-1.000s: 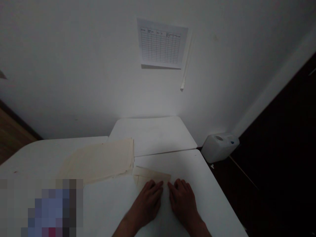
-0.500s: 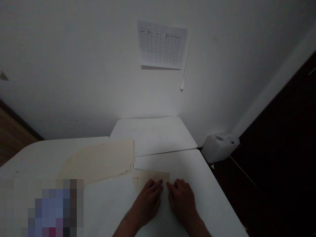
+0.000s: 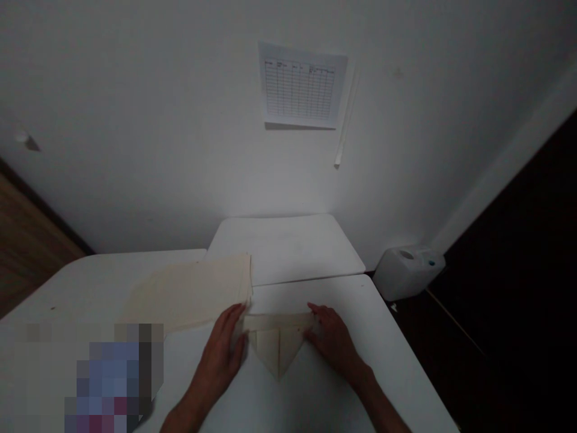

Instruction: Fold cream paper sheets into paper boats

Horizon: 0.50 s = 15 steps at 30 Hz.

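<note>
1. The paper (image 3: 268, 346) is pale cream and folded: a straight band runs across its top, and two flaps meet at a centre seam below, narrowing to a point towards the bottom of the frame.
2. It lies flat on the white table (image 3: 365, 307), low in the centre of the frame, between the hands.
3. The left hand (image 3: 222, 346) is at its left corner, thumb and fingers parted; I cannot tell whether it grips.
4. The right hand (image 3: 332, 338) curves about the right corner, thumb at the edge; its grip is also unclear.
5. Larger cream sheets (image 3: 189, 291) lie left of centre.
</note>
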{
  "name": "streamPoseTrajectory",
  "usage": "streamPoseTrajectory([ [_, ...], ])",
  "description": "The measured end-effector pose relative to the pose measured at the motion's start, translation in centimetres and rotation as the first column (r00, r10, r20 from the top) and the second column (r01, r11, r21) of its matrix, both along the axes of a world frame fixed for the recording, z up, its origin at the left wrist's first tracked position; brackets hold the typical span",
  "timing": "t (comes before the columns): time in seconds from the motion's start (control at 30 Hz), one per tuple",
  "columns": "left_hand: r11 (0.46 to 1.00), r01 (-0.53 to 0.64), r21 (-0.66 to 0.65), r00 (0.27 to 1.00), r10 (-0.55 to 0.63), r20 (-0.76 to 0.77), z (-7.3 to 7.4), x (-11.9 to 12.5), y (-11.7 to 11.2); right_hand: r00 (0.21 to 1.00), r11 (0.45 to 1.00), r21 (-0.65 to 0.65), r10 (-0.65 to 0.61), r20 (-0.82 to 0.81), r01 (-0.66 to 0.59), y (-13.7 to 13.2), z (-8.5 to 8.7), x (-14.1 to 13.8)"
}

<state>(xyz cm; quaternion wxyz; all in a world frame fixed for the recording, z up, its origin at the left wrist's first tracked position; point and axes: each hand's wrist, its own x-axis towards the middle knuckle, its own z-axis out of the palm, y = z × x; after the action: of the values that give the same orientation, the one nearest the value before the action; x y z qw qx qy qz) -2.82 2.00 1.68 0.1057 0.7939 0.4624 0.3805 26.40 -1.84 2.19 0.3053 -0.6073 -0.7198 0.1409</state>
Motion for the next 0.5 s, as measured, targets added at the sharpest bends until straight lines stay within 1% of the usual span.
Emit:
streamPoseTrajectory([
  [0.1,0.992,0.093,-0.087,0.995,-0.095,-0.016,-0.7,-1.1,1.1,0.999,0.997,-0.059,0.047,-0.010,-0.048,0.5,0.5,-0.1],
  [0.17,0.981,0.153,-0.121,0.988,-0.156,-0.013,-1.1,-1.1,1.5,0.998,0.994,-0.094,0.044,-0.049,-0.048,0.8,0.9,-0.1],
  [0.23,0.974,0.180,-0.140,0.983,-0.183,-0.007,-1.2,-0.8,1.8,0.996,0.991,-0.122,0.037,-0.084,-0.048,1.2,1.2,0.0],
  [0.3,0.972,0.184,-0.149,0.982,-0.187,-0.008,-1.0,-0.5,2.1,0.994,0.988,-0.133,0.072,-0.086,-0.083,1.7,1.3,0.1],
  [0.37,0.968,0.202,-0.146,0.978,-0.207,-0.015,-0.5,-0.2,2.2,0.991,0.983,-0.131,0.119,-0.064,-0.127,2.2,1.3,0.4],
  [0.5,0.949,0.285,-0.137,0.957,-0.290,-0.014,0.8,0.3,2.3,0.985,0.977,-0.121,0.171,-0.036,-0.174,2.7,0.8,0.8],
])
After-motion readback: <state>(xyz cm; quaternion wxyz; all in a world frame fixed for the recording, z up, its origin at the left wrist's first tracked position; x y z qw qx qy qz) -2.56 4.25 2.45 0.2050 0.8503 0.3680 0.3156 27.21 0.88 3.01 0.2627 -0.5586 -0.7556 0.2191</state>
